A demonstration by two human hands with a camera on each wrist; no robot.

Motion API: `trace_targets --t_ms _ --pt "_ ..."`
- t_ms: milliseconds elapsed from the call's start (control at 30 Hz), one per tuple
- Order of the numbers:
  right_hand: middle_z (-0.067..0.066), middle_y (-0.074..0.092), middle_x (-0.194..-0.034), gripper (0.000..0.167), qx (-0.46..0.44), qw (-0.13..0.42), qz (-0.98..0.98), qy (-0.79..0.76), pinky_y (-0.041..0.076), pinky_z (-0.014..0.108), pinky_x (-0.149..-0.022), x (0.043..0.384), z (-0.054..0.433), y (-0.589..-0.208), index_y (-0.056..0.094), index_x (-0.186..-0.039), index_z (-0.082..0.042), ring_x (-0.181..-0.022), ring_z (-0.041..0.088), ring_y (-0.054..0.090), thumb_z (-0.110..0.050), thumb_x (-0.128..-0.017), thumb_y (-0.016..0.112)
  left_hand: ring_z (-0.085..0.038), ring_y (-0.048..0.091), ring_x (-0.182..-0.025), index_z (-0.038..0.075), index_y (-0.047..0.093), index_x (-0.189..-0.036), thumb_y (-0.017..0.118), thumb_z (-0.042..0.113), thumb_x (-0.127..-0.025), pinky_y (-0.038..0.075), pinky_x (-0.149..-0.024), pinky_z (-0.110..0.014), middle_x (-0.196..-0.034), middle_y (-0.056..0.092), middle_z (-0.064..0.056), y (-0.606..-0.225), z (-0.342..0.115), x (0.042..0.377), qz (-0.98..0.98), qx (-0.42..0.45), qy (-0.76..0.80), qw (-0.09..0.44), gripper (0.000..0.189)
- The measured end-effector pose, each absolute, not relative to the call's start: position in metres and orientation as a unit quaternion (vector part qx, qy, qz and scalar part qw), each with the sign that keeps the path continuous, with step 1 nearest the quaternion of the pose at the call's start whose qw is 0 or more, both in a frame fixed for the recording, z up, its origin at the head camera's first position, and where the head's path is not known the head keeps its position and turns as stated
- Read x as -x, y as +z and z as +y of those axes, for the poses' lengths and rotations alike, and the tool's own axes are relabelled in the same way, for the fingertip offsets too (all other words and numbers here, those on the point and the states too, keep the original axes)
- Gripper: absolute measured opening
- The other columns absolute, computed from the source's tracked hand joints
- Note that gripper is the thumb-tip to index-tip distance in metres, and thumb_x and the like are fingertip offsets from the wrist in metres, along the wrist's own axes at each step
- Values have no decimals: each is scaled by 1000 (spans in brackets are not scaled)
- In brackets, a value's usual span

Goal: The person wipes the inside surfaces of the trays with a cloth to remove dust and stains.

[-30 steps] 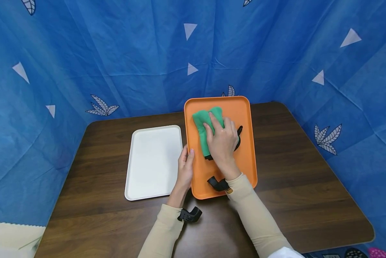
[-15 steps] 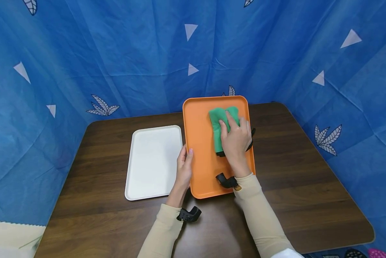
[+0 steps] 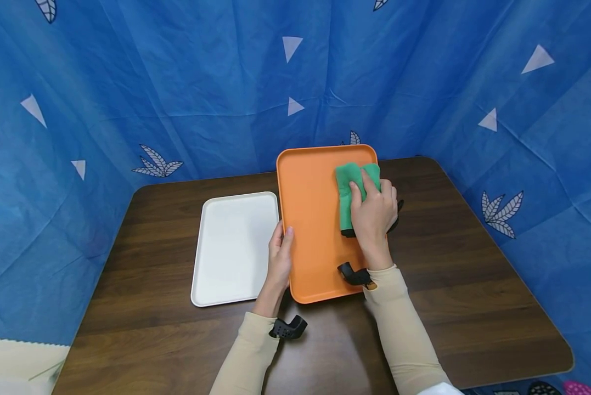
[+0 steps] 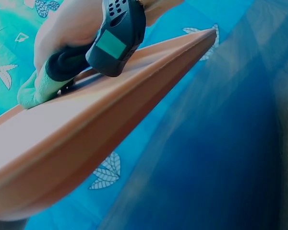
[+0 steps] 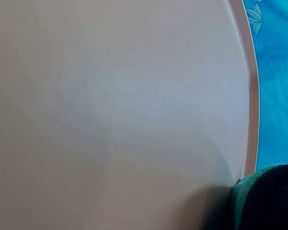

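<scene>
An orange tray point(image 3: 310, 230) is held up, tilted, in the middle of the head view. My left hand point(image 3: 279, 260) grips its left edge, thumb on the face side and the other fingers hidden beneath. At the tray's right side my right hand point(image 3: 374, 214) holds a folded green cloth point(image 3: 345, 192) with black trim and a black loop, against the tray's face near the rim. In the left wrist view the cloth point(image 4: 36, 91) bunches under the right hand's fingers. The right wrist view shows mostly the tray's smooth face point(image 5: 134, 105), the cloth point(image 5: 244, 191) at its lower right corner.
A white tray point(image 3: 236, 247) lies on the dark wooden table point(image 3: 152, 334), left of the orange one. Blue patterned curtain point(image 3: 201, 82) stands behind and at both sides. Each wrist wears a black camera mount point(image 3: 288, 327).
My right hand has slid the cloth rightward across the orange tray to its right edge. The tray has shifted slightly left, still in my left hand.
</scene>
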State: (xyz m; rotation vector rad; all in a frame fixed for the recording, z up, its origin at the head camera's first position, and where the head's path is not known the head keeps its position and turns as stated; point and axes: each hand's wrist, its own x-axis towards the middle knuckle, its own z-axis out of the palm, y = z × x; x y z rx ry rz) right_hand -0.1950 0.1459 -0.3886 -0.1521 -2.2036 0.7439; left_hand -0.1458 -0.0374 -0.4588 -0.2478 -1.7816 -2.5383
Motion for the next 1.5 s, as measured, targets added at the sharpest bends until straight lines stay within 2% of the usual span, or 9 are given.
trace_targets --t_ms 600,833,1067,1333,1500 --pt "23 61 -106 40 64 393 -869 294 48 50 -75 193 139 -389 66 -128 -14 -94 39 54 -37 -96 61 -13 61 -97 9 36 -147 44 35 -104 53 -81 -26 -113 57 -1 -459 -37 146 -566 86 -820 17 51" --pt "23 61 -103 39 44 389 -873 289 47 48 -75 191 129 -389 66 -128 -13 -90 38 53 -36 -97 61 -12 61 -99 5 36 -147 43 32 -105 52 -83 -25 -114 58 -2 -458 -36 146 -571 84 -816 21 50" --pt "22 60 -95 37 18 400 -872 282 47 46 -68 187 114 -388 68 -126 -13 -81 36 53 -34 -96 63 -13 61 -103 6 35 -148 41 31 -106 53 -85 -26 -121 56 -5 -457 -36 145 -573 80 -815 17 50" --pt "21 62 -94 36 -20 409 -871 270 49 45 -69 182 96 -387 69 -123 -12 -84 35 56 -32 -95 65 -12 63 -103 5 36 -147 41 28 -106 54 -87 -26 -126 55 -14 -457 -36 145 -573 89 -815 16 47" --pt "20 63 -95 35 -41 411 -872 262 49 43 -68 179 85 -386 69 -123 -12 -85 33 56 -32 -95 65 -12 65 -103 6 35 -147 40 29 -106 55 -87 -27 -125 56 -10 -457 -36 145 -567 98 -818 9 47"
